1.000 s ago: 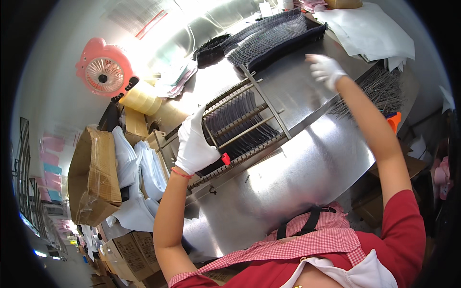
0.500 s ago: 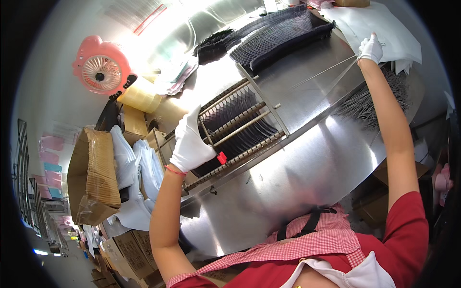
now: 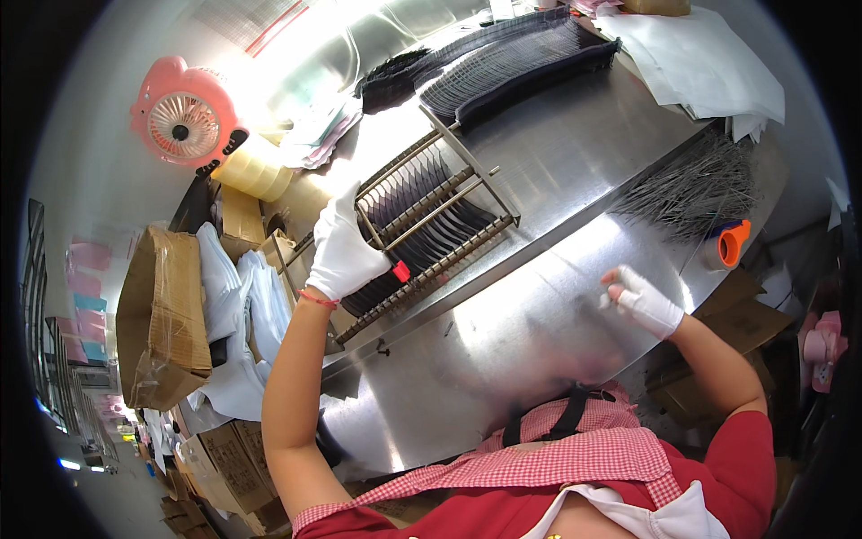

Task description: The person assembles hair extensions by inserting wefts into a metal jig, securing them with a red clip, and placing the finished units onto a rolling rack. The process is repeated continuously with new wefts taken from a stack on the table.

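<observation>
Your left hand (image 3: 346,247) lies flat on the half-filled rack (image 3: 422,229) — your right hand (image 3: 639,301) pinches closed, contents unclear; loose rods (image 3: 696,189) remain.

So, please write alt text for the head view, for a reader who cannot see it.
A person in white gloves works at a steel table: the left hand rests on a metal rack of dark strips, and the right hand hovers above the table, fingers pinched. A pile of thin rods lies beyond.

The right hand (image 3: 639,301) is motion-blurred; what its fingers pinch is too small to tell. The left hand (image 3: 346,251) hides the rack's (image 3: 431,216) left end.
</observation>
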A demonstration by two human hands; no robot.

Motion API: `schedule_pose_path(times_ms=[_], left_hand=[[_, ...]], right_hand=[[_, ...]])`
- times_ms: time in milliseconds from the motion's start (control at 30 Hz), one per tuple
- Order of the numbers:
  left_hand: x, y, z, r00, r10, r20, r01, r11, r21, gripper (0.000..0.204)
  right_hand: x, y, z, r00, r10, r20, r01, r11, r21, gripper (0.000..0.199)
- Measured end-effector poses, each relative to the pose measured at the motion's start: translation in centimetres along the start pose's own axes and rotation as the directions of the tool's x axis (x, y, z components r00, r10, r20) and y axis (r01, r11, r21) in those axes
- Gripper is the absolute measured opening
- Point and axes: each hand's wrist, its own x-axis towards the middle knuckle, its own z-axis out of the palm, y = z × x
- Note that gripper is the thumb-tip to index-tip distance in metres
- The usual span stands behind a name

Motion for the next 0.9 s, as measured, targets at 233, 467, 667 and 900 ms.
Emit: schedule_pose_path(times_ms=[233,467,667,900], left_hand=[[-0.6,-0.9,-0.4,0.992,0.121,0.018,-0.118,0.986,-0.120,0.095],[-0.6,3.3,-2.0,0.937,0.345,-0.050,-0.342,0.938,0.060,0.090],[-0.5,1.2,-1.5,0.946,0.321,-0.051,-0.319,0.947,0.041,0.090],[1.3,-0.8,-1.3,0.977,0.206,0.053,-0.204,0.978,-0.049,0.095]], right_hand=[[12.8,-8.4,0.1,0.852,-0.520,0.057,0.415,0.605,-0.679,0.021],[21.7,-14.5,4.4,0.796,-0.601,-0.070,0.355,0.557,-0.751,0.017],[18.4,-16.2,3.7,0.923,-0.371,0.107,0.320,0.579,-0.750,0.017],[11.8,-13.9,5.7,0.958,-0.235,0.162,0.268,0.543,-0.795,0.020]])
